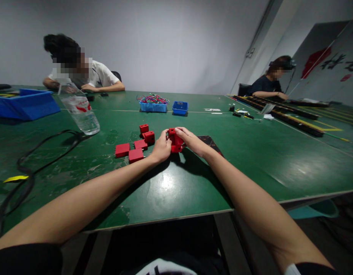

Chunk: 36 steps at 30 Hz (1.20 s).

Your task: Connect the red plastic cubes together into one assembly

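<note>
Green tabletop (259, 149), scuffed and glossy; pale grey wall (176, 46) behind. Wall lettering (333, 61) at far right, cut off at the view's edge. Dark flat panel (209, 140) partly hidden by the right hand (192, 141). Red block-shaped housing (176, 141), recessed face showing, between both hands; left hand (162, 148) and right grasp opposite sides, some fingertips obscured.
</note>
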Each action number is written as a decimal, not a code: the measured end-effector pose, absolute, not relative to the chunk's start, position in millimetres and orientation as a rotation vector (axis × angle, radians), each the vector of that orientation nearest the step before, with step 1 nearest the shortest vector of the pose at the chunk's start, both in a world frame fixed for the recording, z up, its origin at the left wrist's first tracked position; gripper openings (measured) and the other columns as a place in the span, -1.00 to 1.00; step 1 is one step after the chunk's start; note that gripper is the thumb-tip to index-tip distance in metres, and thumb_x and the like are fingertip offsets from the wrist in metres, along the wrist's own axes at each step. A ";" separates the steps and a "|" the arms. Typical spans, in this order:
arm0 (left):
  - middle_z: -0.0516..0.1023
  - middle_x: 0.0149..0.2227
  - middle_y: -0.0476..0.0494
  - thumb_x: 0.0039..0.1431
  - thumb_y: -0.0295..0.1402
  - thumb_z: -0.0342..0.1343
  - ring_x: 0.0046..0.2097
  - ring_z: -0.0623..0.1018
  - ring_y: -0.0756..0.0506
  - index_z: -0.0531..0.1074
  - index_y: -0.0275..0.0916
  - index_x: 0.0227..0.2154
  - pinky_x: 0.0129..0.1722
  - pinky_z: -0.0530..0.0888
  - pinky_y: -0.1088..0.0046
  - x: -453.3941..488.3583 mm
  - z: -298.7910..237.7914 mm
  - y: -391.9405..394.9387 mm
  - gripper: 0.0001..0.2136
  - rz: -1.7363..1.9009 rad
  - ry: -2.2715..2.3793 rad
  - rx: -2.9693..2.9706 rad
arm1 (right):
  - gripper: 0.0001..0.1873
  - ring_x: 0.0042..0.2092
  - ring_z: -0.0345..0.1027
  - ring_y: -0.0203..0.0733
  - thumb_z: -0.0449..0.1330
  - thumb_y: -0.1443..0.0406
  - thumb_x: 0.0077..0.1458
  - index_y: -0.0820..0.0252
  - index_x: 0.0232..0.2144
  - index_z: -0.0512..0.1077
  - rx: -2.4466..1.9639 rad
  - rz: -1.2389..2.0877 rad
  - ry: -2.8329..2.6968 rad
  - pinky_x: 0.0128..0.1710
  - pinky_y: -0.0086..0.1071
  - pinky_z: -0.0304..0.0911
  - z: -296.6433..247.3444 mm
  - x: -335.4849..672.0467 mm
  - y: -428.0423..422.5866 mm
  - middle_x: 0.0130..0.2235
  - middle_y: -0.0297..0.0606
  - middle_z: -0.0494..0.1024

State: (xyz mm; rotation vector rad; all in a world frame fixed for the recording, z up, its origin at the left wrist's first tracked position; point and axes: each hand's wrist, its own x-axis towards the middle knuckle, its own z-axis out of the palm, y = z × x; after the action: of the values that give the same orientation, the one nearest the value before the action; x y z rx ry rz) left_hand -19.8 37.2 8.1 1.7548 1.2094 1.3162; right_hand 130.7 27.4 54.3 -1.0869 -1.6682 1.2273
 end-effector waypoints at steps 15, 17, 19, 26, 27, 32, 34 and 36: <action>0.51 0.00 -0.35 0.27 -0.41 -0.11 -0.01 0.53 -0.22 0.27 -0.35 0.11 0.05 0.42 0.18 -20.1 14.8 29.0 -0.63 1.197 1.242 1.960 | -0.63 -0.36 0.26 -0.32 0.03 -0.04 0.17 0.10 -0.21 0.31 -1.033 1.132 -1.684 -0.40 -0.47 0.22 42.9 127.4 35.4 -0.37 -0.39 0.41; 0.51 0.00 -0.32 0.29 -0.40 -0.15 -0.01 0.53 -0.20 0.26 -0.34 0.12 0.05 0.41 0.22 -19.7 14.0 27.0 -0.63 1.194 1.216 2.039 | -0.63 -0.35 0.26 -0.31 0.02 -0.05 0.17 0.11 -0.28 0.30 -1.050 1.117 -1.662 -0.38 -0.46 0.22 44.0 127.3 36.0 -0.40 -0.40 0.40; 0.51 0.01 -0.30 0.31 -0.39 -0.20 -0.01 0.52 -0.16 0.25 -0.34 0.12 0.03 0.42 0.27 -20.7 13.5 24.8 -0.63 1.176 1.201 2.159 | -0.66 -0.35 0.26 -0.31 0.03 -0.01 0.16 0.13 -0.32 0.31 -1.081 1.100 -1.648 -0.37 -0.46 0.22 45.6 127.5 36.5 -0.42 -0.41 0.40; 0.53 -0.08 -0.34 0.28 -0.42 -0.19 -0.06 0.50 -0.25 0.30 -0.36 0.10 -0.10 0.36 0.17 -32.5 38.5 11.8 -0.62 0.752 1.653 2.854 | -0.77 -0.39 0.24 -0.32 0.05 0.14 0.09 0.16 -0.32 0.37 -1.179 1.013 -1.678 -0.37 -0.45 0.16 48.8 130.3 36.0 -0.44 -0.43 0.40; 0.54 -0.12 -0.34 0.27 -0.44 -0.19 -0.08 0.51 -0.26 0.38 -0.36 0.01 -0.11 0.34 0.16 -32.7 44.5 8.8 -0.66 0.695 1.702 2.926 | -0.76 -0.38 0.24 -0.32 0.05 0.13 0.09 0.16 -0.32 0.38 -1.190 0.984 -1.693 -0.36 -0.45 0.16 48.8 130.8 36.0 -0.44 -0.43 0.40; 0.54 -0.21 -0.43 0.22 -0.40 -0.09 -0.10 0.49 -0.32 0.49 -0.41 -0.26 -0.14 0.31 0.14 -28.7 69.8 -7.4 -0.73 0.368 1.979 3.015 | -0.72 -0.35 0.26 -0.29 0.01 0.10 0.11 0.16 -0.34 0.39 -1.223 0.850 -1.767 -0.31 -0.43 0.17 47.7 132.3 37.1 -0.42 -0.40 0.43; 0.54 -0.18 -0.46 0.24 -0.31 -0.10 -0.08 0.49 -0.33 0.49 -0.43 -0.22 -0.13 0.32 0.15 -30.4 80.0 -9.4 -0.68 0.330 2.107 2.951 | -0.70 -0.34 0.27 -0.27 0.00 0.10 0.12 0.16 -0.33 0.39 -1.229 0.821 -1.789 -0.31 -0.42 0.16 47.3 132.9 37.4 -0.41 -0.39 0.44; 0.55 -0.18 -0.50 0.25 -0.21 -0.12 -0.10 0.52 -0.35 0.50 -0.46 -0.22 -0.15 0.34 0.15 -38.2 90.9 -5.4 -0.59 0.228 2.232 2.814 | -0.69 -0.34 0.28 -0.26 -0.01 0.09 0.12 0.16 -0.32 0.40 -1.241 0.808 -1.802 -0.32 -0.41 0.16 47.7 134.1 36.9 -0.41 -0.38 0.45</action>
State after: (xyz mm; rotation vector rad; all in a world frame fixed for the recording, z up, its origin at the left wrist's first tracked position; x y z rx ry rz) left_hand -38.2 -5.4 90.9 2.8140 2.2323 0.2280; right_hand 134.1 36.9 47.7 -1.2410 -1.8017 0.8080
